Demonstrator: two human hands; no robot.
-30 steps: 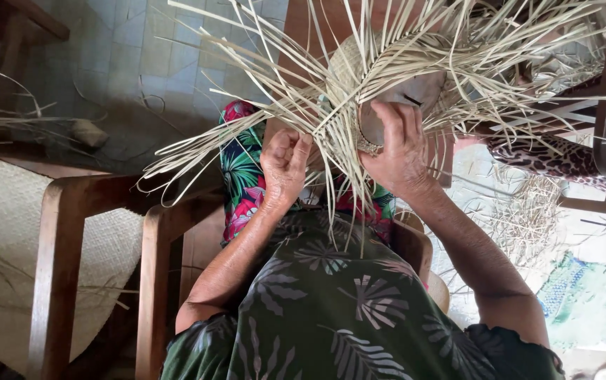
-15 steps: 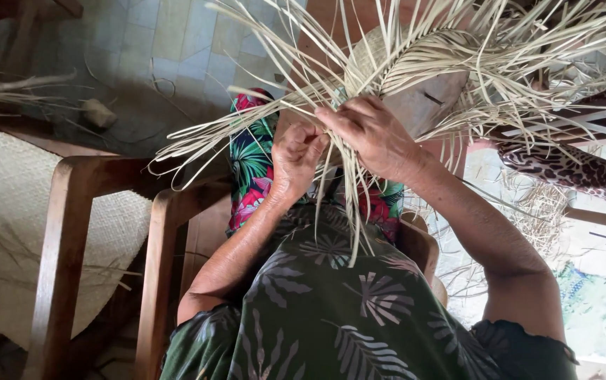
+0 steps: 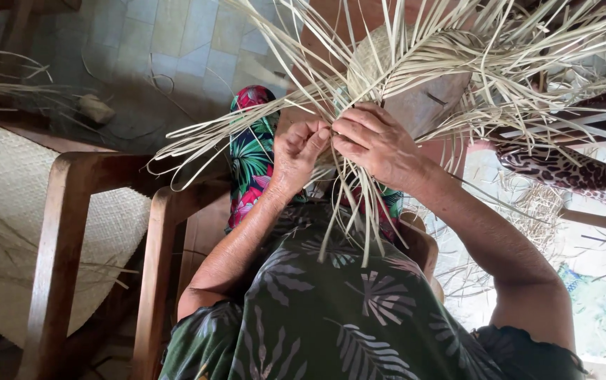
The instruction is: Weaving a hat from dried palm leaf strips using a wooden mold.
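We pinch loose pale straw strands point(image 3: 359, 204) with our left hand point(image 3: 301, 151) and right hand point(image 3: 373, 141), fingers closed on them, just below the half-woven straw hat point(image 3: 401, 60) resting on our knees.

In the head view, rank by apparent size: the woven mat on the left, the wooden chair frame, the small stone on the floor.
1. Woven mat, largest, though cropped by the frame edge.
2. Wooden chair frame, near the mat's size, so that order is unsure.
3. Small stone, clearly smallest, but farther from the camera.
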